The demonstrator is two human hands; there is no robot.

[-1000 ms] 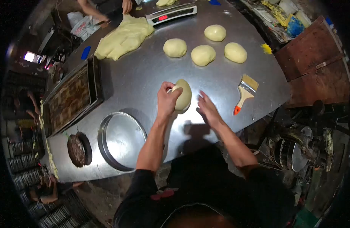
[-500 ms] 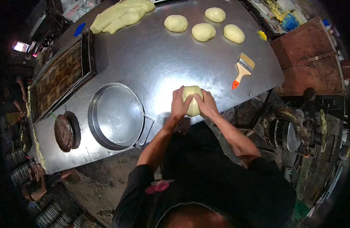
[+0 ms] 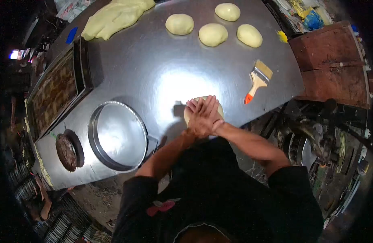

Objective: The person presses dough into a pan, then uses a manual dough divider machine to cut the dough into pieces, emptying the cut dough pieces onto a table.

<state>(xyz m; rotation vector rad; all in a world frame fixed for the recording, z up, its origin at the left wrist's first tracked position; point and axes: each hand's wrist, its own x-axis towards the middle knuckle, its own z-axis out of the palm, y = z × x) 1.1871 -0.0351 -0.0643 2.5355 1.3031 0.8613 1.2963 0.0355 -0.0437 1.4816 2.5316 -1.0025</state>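
Both hands (image 3: 202,119) have moved from dough's (image 3: 221,111) sides to its top.
At frame centre, they overlap with open grip, seemingly pressing it to the bench (image 3: 154,73).

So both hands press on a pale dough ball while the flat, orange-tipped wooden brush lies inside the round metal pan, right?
Not quite: the head view shows the brush on the grey metal table, not in the pan. The rest holds.

The left hand (image 3: 199,123) and right hand (image 3: 214,120) overlap, palms down, fingers extended and slightly spread. Both forearms (image 3: 251,142) angle inward from the sides, wrists close together.
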